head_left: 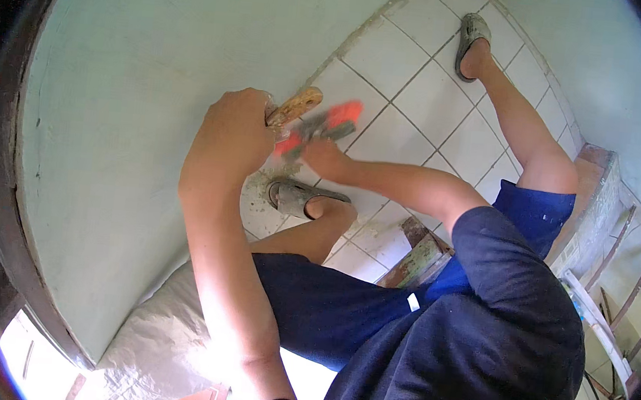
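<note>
1. Wooden-handled tool (pixel 298 107) juts from your left hand (pixel 234 128), which is clamped on it beside the wall; hold it firmly, as a loose grip would likely let it twist.
2. Your right hand (pixel 325 159) is closed around a red-and-dark tool (pixel 345 112), blurred and just beside the first; whether they touch, you cannot tell.
3. Short, controlled strokes should suit such close quarters; angle any edge away from your left fingers.
4. Pale green wall (pixel 150 55) rises at your left, its surface faintly marked.
5. White tiled floor (pixel 395 134) is smeared near your grey clog (pixel 290 197); a stained wooden piece (pixel 418 260) lies between your legs.
</note>
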Demonstrator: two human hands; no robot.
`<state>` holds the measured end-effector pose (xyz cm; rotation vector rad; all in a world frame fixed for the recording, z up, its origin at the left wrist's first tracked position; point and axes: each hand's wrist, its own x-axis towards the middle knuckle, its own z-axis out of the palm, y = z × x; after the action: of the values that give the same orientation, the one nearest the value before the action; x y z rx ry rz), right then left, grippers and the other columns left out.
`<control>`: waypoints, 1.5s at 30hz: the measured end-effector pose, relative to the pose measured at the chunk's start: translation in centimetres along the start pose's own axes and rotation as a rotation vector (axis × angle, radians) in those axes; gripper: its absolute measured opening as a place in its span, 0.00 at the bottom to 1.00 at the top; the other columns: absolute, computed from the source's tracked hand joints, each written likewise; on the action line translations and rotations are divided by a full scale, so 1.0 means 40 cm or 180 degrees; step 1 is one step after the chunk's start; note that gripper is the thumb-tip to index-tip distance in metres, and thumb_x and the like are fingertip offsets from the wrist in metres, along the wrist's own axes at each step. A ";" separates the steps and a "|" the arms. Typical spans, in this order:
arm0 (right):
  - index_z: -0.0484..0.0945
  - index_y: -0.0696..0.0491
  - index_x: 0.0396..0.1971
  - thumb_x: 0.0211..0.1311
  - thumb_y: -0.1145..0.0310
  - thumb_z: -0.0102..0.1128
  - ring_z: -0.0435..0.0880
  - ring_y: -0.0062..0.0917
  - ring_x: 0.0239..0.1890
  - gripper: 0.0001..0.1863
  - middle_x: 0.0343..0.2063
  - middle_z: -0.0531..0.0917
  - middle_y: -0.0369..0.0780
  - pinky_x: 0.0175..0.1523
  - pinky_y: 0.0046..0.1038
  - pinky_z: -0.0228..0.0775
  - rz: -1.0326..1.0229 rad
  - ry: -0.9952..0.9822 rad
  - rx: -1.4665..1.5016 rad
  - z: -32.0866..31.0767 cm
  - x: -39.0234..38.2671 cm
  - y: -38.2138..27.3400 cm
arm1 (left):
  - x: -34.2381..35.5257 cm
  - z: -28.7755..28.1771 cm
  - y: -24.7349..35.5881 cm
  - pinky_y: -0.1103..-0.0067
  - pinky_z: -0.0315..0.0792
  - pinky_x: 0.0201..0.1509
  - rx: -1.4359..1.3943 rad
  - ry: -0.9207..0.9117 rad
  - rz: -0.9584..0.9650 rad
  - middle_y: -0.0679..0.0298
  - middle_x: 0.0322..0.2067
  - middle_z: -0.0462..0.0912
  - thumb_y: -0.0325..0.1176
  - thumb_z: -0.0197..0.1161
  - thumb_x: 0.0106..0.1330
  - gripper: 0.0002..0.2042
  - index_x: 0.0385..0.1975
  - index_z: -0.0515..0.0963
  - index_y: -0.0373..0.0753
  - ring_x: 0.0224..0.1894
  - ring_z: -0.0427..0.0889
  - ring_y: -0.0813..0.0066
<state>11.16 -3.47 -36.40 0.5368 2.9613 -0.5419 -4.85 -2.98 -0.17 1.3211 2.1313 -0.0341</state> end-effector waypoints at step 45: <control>0.81 0.58 0.42 0.65 0.67 0.51 0.85 0.43 0.41 0.14 0.40 0.85 0.51 0.48 0.46 0.77 0.1736 0.0219 -0.0046 -0.028 0.060 0.111 | -0.080 -0.018 -0.021 0.63 0.75 0.47 -0.0051 0.0070 -0.0222 0.49 0.39 0.86 0.39 0.74 0.58 0.17 0.41 0.83 0.33 0.43 0.84 0.52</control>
<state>10.46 1.61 -37.17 1.3197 2.6898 -0.4440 -4.92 -5.72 1.81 1.2432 2.1912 -0.0315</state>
